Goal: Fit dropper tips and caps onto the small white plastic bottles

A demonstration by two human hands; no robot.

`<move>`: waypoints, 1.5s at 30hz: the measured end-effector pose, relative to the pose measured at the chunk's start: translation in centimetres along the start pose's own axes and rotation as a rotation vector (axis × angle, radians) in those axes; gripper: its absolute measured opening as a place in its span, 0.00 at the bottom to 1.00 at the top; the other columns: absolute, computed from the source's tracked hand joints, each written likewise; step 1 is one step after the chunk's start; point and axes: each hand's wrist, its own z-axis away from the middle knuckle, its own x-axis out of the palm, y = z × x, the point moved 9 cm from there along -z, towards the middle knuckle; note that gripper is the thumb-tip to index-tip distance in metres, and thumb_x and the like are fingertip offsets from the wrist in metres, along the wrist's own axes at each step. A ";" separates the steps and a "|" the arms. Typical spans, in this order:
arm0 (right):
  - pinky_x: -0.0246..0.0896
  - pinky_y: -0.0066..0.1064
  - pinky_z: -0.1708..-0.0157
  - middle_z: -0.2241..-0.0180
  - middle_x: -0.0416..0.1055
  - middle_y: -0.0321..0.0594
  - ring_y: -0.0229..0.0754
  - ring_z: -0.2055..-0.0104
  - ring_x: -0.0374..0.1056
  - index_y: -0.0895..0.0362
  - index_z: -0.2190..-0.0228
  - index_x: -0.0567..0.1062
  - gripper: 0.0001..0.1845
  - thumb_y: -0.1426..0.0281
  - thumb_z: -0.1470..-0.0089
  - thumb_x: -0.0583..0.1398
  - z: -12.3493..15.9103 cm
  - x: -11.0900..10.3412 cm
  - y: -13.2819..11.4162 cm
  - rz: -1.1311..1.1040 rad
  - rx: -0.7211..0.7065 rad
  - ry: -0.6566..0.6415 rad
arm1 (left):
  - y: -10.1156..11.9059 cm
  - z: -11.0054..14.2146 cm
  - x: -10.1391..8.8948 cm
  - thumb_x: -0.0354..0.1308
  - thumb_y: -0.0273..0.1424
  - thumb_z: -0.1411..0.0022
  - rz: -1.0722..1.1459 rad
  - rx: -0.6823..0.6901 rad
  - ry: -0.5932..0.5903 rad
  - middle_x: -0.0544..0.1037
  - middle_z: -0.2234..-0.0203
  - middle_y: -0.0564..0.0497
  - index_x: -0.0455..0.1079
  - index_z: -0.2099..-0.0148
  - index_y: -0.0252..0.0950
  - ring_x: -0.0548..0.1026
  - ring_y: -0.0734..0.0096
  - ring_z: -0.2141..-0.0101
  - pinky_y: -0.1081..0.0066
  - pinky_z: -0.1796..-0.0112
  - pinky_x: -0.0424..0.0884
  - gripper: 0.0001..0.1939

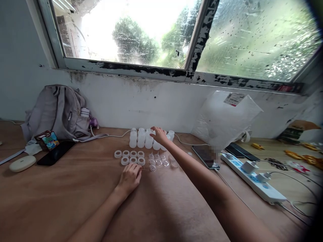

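Observation:
My left hand [130,177] rests on the table, palm down and fingers loosely stretched, against the near edge of a group of white plastic rings [124,160]. Over a cluster of translucent white plastic bottles [141,138] reaches my right hand [159,135], its thumb and fingers apart near the bottle tops. It hides part of the back bottles, and no bottle is seen lifted. Several small clear ring-shaped pieces with pointed tips [158,162] lie between my hands. A larger clear round piece [174,163] is beside my right forearm.
On the left are a grey backpack [57,107], a small box [47,140], a black phone [55,153] and a cream round object [22,163]. To the right are a tablet-like device [205,155], a plastic bag [222,117] and a power strip [254,179] with cables.

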 end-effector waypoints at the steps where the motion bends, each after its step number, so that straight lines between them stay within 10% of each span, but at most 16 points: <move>1: 0.48 0.40 0.59 0.56 0.65 0.45 0.50 0.52 0.56 0.54 0.56 0.62 0.18 0.68 0.50 0.55 0.0 0.1 0.0 0.003 -0.001 -0.001 | -0.1 0.0 0.1 0.48 0.25 0.44 -0.004 -0.001 -0.004 0.72 0.67 0.49 0.67 0.62 0.36 0.68 0.65 0.64 0.63 0.62 0.66 0.09; 10: 0.49 0.42 0.58 0.54 0.63 0.46 0.52 0.52 0.55 0.55 0.49 0.56 0.28 0.66 0.51 0.56 1.0 -1.2 -0.3 -0.036 -0.082 0.040 | -0.2 0.0 0.6 0.47 0.25 0.44 -0.035 0.009 -0.029 0.71 0.64 0.48 0.65 0.59 0.36 0.67 0.64 0.62 0.63 0.61 0.65 0.11; 16: 0.53 0.33 0.60 0.61 0.66 0.45 0.43 0.57 0.59 0.59 0.58 0.63 0.13 0.72 0.47 0.50 8.0 -2.2 -1.2 -0.160 -0.153 0.221 | -0.4 -0.1 0.9 0.47 0.29 0.43 -0.140 0.016 -0.013 0.70 0.59 0.46 0.64 0.54 0.35 0.65 0.61 0.58 0.61 0.56 0.61 0.14; 19: 0.55 0.31 0.66 0.71 0.66 0.42 0.42 0.66 0.61 0.58 0.68 0.67 0.08 0.72 0.47 0.49 13.2 -0.2 -0.7 -0.241 -0.139 0.224 | -0.5 0.0 1.2 0.47 0.30 0.43 -0.185 0.009 -0.008 0.69 0.58 0.44 0.63 0.52 0.34 0.64 0.59 0.56 0.60 0.56 0.59 0.16; 24: 0.53 0.35 0.61 0.61 0.65 0.44 0.46 0.59 0.60 0.54 0.57 0.64 0.16 0.68 0.50 0.54 17.9 4.0 -0.4 -0.164 -0.125 0.064 | -0.4 0.3 2.0 0.47 0.31 0.43 -0.205 0.000 -0.018 0.69 0.57 0.45 0.62 0.51 0.36 0.64 0.60 0.56 0.61 0.57 0.59 0.17; 38: 0.57 0.31 0.67 0.69 0.66 0.39 0.39 0.67 0.62 0.56 0.67 0.63 0.10 0.77 0.55 0.54 17.6 3.8 0.8 -0.546 -0.102 0.119 | -0.4 -1.9 2.7 0.49 0.31 0.44 -0.265 -0.058 0.005 0.69 0.57 0.44 0.66 0.59 0.37 0.63 0.56 0.55 0.56 0.56 0.57 0.10; 45: 0.57 0.27 0.73 0.74 0.62 0.35 0.36 0.74 0.59 0.56 0.68 0.66 0.09 0.76 0.55 0.55 17.7 1.8 2.7 -0.679 0.071 0.240 | 0.8 -1.8 1.9 0.49 0.30 0.43 0.181 -0.066 0.097 0.68 0.58 0.48 0.63 0.65 0.38 0.65 0.64 0.55 0.63 0.57 0.63 0.04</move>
